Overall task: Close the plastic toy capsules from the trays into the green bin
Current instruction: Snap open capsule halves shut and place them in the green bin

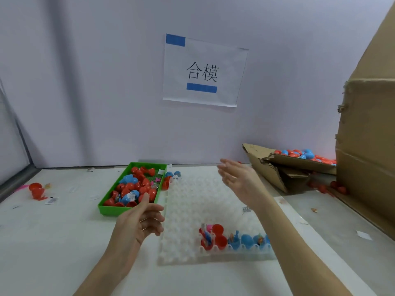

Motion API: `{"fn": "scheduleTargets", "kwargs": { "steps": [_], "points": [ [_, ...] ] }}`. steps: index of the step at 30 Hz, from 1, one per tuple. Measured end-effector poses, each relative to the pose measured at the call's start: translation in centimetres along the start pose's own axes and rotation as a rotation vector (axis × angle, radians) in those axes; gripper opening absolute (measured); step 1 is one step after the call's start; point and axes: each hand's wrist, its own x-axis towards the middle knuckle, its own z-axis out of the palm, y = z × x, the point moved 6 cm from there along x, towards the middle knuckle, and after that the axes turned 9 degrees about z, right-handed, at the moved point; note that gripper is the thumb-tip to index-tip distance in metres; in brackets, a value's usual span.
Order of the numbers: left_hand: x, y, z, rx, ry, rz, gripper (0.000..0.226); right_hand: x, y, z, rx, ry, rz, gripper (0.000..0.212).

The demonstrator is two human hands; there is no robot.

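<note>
A: Why are both hands hovering with nothing in them?

B: The left hand (140, 221) and right hand (239, 181) are spread loosely above the clear dimpled plastic tray (192, 210), probably between capsules.

A: And where are the capsules sitting?

B: The open red and blue plastic capsules (233, 239) are waiting in the tray's near row; others are piling in the green rectangular plastic bin (106, 209) (just left). All this is resting on a white surface (53, 242) facing a pale wall (85, 82).

The person's two forearms are showing bare, with no sleeve reaching into the view. The bare left hand (139, 223) and the bare right hand (239, 180) are wearing no gloves. Rings or a watch are perhaps missing too, though motion blur is softening the fingers.
</note>
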Motion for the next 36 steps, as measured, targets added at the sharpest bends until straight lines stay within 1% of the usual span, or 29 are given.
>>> {"fn": "scheduleTargets", "kwargs": {
  "steps": [2, 4, 5, 8, 10, 13, 21, 26, 31, 33, 36],
  "points": [
    [0.1, -0.2, -0.1, 0.029, -0.021, -0.003, 0.054, -0.9, 2.1, 0.0, -0.326, 0.058, -0.093, 0.021],
    [0.2, -0.4, -0.2, 0.041, -0.029, -0.01, 0.053, -1.8, 3.2, 0.6, -0.56, 0.118, -0.19, 0.025],
    [0.3, -0.5, -0.3, 0.047, -0.029, -0.009, 0.054, -2.1, 3.6, 1.2, -0.671, 0.113, -0.237, 0.025],
    [0.4, -0.6, -0.3, 0.074, -0.051, 0.01, 0.056, -2.7, 4.5, 3.0, -0.998, 0.004, -0.343, 0.02],
    [0.4, -0.7, -0.2, 0.081, -0.073, 0.017, 0.055, -3.0, 5.1, 3.0, -1.132, -0.057, -0.329, 0.018],
    [0.2, -1.0, 0.1, 0.107, -0.096, 0.026, 0.053, -3.1, 5.7, 2.1, -1.299, -0.085, -0.245, 0.014],
    [-0.2, -1.0, 0.5, 0.162, -0.151, 0.036, 0.054, -3.7, 5.3, 0.5, -1.365, -0.079, -0.148, 0.015],
    [-0.3, -0.9, 0.6, 0.165, -0.157, 0.034, 0.054, -4.0, 5.0, -0.3, -1.42, -0.058, -0.123, 0.005],
    [-0.6, -1.0, 1.0, 0.174, -0.182, 0.027, 0.054, -3.9, 5.0, -0.3, -1.433, -0.053, -0.128, 0.002],
    [-0.7, -0.8, 1.1, 0.192, -0.169, 0.042, 0.05, -3.8, 5.1, -0.3, -1.453, -0.048, -0.13, 0.003],
    [-0.7, 0.0, 0.8, 0.269, -0.105, 0.133, 0.036, -3.8, 5.0, -0.3, -1.456, -0.027, -0.128, 0.005]
  ]
}}
